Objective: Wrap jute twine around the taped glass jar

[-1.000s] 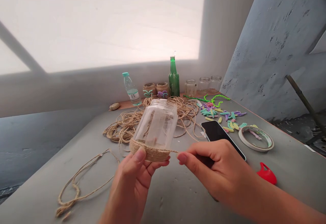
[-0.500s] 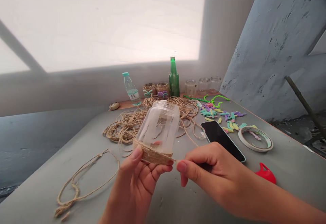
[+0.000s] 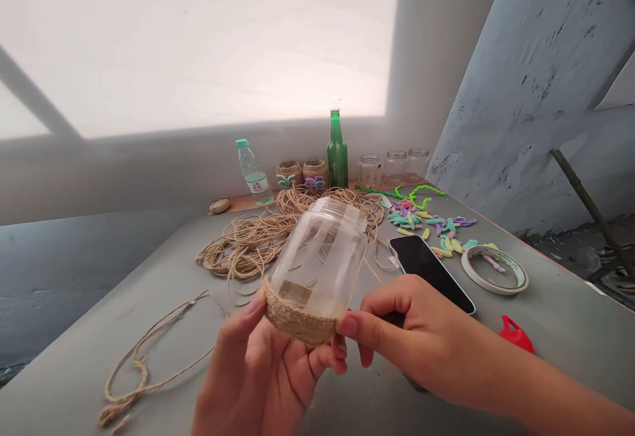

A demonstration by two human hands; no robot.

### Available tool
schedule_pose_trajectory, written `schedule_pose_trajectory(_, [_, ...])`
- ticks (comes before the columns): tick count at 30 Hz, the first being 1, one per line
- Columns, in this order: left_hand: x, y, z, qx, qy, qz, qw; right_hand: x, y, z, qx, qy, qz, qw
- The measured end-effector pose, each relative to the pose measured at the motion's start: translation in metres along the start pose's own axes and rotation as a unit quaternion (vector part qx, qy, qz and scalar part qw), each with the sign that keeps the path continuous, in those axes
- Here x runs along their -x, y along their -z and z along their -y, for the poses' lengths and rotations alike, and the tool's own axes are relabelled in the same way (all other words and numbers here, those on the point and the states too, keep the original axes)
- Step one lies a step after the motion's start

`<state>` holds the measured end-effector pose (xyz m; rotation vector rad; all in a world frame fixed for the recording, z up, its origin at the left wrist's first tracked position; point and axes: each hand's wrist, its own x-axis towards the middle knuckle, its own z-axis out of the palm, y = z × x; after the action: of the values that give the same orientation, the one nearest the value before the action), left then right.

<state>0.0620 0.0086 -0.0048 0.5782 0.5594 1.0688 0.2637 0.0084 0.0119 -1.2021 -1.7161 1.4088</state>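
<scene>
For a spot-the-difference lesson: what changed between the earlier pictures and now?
The glass jar shifted right and slightly down, tilting further. The right hand closed in on its twine band. The left hand still holds it; phone and tape roll stayed put.

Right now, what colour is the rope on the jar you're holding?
The rope is light brown, seen best in the head view.

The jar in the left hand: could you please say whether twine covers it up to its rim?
No, the twine wraps only the lower part of the jar, leaving the rest bare.
</scene>
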Motion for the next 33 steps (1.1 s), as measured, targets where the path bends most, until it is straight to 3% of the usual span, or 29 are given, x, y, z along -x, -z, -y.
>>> schedule_pose_trajectory(4, [0.003,0.001,-0.001,0.020,0.023,0.017,0.999,0.000,0.002,0.003,-0.029,-0.059,-0.019,0.998])
schedule_pose_trajectory(10, [0.001,0.000,0.006,-0.010,0.051,0.077,0.996,0.000,-0.002,0.001,-0.209,-0.022,0.058,0.976])
schedule_pose_trajectory(16, [-0.003,0.002,0.008,-0.120,-0.080,-0.062,0.988,-0.004,0.001,0.000,-0.191,-0.033,-0.041,0.980])
schedule_pose_trajectory(21, [-0.001,0.008,0.009,-0.214,-0.072,-0.080,0.971,-0.003,0.000,0.004,-0.188,-0.053,-0.050,0.979])
schedule_pose_trajectory(26, [-0.001,0.003,0.009,-0.123,-0.078,-0.088,0.985,0.000,0.003,0.006,-0.163,-0.043,-0.053,0.984])
schedule_pose_trajectory(33, [0.000,0.003,0.002,-0.079,-0.066,-0.080,0.991,-0.001,0.006,0.002,-0.130,-0.017,-0.046,0.990])
